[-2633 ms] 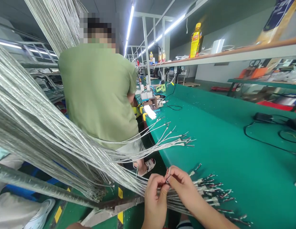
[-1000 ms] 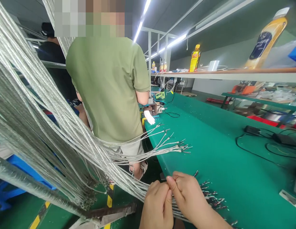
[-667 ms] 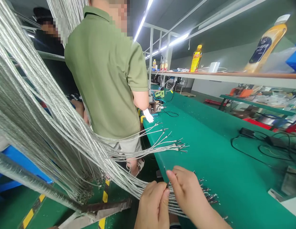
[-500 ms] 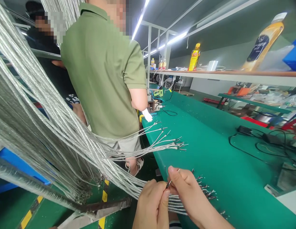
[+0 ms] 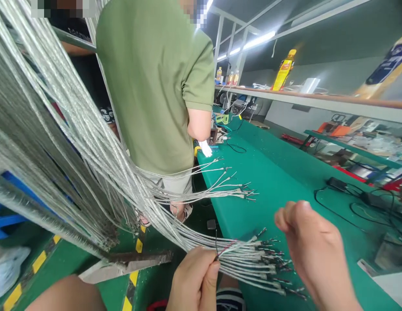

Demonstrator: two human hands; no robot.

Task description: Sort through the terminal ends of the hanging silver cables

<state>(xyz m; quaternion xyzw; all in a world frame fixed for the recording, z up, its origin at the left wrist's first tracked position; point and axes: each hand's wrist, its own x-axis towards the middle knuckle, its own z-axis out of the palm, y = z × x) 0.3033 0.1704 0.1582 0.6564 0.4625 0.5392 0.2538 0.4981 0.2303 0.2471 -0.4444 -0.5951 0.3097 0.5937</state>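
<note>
My left hand [image 5: 196, 278] pinches a cable near its stripped end, low in the middle of the view. Thin black, red and white wires [image 5: 224, 249] fan out past its thumb and finger. My right hand [image 5: 314, 246] is raised over the green table to the right, apart from the cable. Its fingers are curled together, and whatever they may hold is hidden. Between the hands lies a bundle of silvery braided cables [image 5: 249, 268], their dark wire ends over the table edge. A second group of cables [image 5: 227, 193] reaches the table farther forward.
A person in a green shirt [image 5: 152, 86] stands ahead at the green table [image 5: 262, 172], a white-gloved hand [image 5: 205, 149] near its edge. Hanging cables [image 5: 68, 108] and a metal bar [image 5: 52, 220] occupy the left. Black cords [image 5: 320, 201] lie right, below a shelf [image 5: 307, 98] with bottles.
My right hand has moved right and up, away from my left hand, which keeps its pinch. The wires at the cable end now stand spread apart. The view has shifted slightly.
</note>
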